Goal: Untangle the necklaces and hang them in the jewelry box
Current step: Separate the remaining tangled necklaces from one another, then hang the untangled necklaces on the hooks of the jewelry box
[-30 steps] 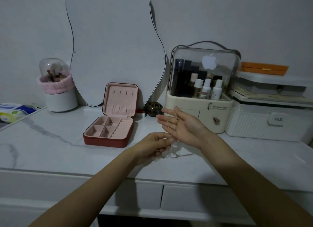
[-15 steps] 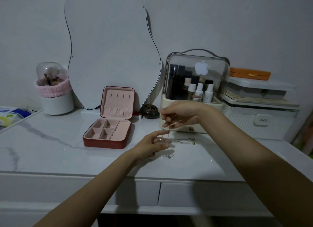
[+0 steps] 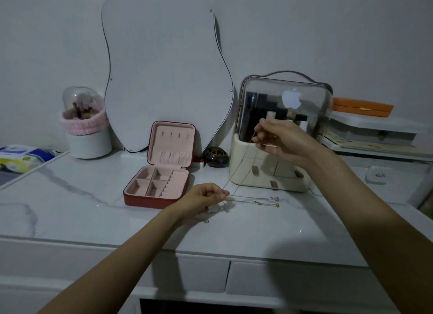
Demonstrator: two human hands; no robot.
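Note:
A red jewelry box [image 3: 161,173] stands open on the white marble table, its pink lid upright with small hooks and its tray compartments bare. My left hand [image 3: 203,200] rests low on the table right of the box and pinches thin chains. From there two necklaces [image 3: 255,201] lie stretched to the right, ending in a silver and a gold pendant. My right hand [image 3: 278,142] is raised in front of the cosmetics case and pinches a fine gold chain [image 3: 241,163] that runs down to my left fingers.
A curvy mirror [image 3: 164,74] leans on the wall behind the box. A clear-lidded cosmetics case [image 3: 281,135] stands to the right, white storage boxes [image 3: 379,149] beyond it. A brush holder [image 3: 86,126] and tissue pack [image 3: 21,157] sit far left. A dark round pot [image 3: 215,156] sits between box and case.
My right hand turned over from palm-up, took hold of a chain and lifted it up and to the right, drawing it taut. My left hand stayed low, still pinching the chains.

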